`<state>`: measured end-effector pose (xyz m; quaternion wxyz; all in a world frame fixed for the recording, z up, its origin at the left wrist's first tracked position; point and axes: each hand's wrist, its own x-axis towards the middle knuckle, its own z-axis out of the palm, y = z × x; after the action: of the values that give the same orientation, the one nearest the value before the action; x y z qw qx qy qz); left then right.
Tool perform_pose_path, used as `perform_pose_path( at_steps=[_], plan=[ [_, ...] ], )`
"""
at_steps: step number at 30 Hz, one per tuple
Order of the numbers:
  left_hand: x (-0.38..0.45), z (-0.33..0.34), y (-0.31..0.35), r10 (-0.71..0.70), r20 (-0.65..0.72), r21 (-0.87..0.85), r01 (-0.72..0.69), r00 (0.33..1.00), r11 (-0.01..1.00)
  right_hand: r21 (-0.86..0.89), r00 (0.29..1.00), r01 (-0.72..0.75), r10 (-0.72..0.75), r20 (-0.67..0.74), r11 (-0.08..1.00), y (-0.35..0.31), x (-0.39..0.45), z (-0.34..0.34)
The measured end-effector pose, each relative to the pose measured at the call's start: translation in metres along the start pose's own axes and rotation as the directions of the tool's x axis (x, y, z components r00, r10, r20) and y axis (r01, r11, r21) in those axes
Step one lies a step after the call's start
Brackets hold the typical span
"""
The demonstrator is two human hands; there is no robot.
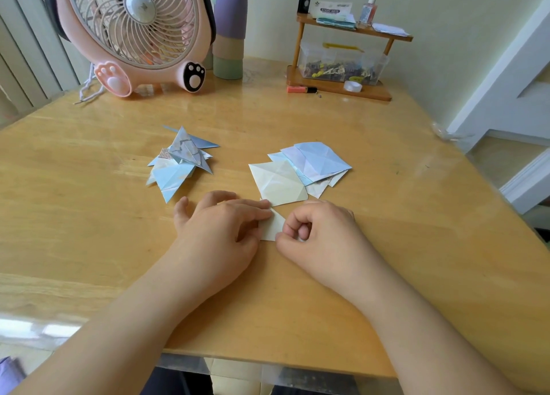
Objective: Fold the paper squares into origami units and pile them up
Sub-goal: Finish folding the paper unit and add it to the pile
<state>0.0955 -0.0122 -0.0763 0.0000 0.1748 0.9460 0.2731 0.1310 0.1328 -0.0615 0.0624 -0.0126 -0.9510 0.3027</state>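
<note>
Two hands work one small pale paper (272,226) at the near middle of the wooden table (387,216). It lies flat between them, mostly hidden. My left hand (221,225) lies over its left part, fingers stretched out and pressing it down, the thumb spread off to the side. My right hand (320,229) is curled at its right edge, thumb and fingertips pinching the paper's corner. Just beyond my hands lies the spread of creased paper squares (300,171), the nearest cream one almost touching my left fingertips. Farther left sits the pile of folded blue units (181,162), apart from both hands.
</note>
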Motion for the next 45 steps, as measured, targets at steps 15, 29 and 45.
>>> perform_pose_path(
  at_steps=[15, 29, 45],
  plan=[
    [-0.002, -0.002, -0.003, 0.024, 0.045, 0.005, -0.025, 0.999, 1.0, -0.022, 0.99, -0.139, 0.138, -0.028, 0.99, 0.014, -0.002, -0.011],
    [-0.003, -0.002, -0.005, 0.05, 0.038, 0.007, -0.05, 0.998, 0.999, 0.002, 0.98, -0.189, 0.188, 0.071, 0.982, 0.03, -0.004, -0.025],
    [-0.008, -0.001, -0.007, 0.129, -0.102, -0.142, -0.142, 0.986, 0.98, 0.06, 0.998, 0.049, -0.051, 0.03, 0.997, 0.015, -0.008, -0.015]
  ],
)
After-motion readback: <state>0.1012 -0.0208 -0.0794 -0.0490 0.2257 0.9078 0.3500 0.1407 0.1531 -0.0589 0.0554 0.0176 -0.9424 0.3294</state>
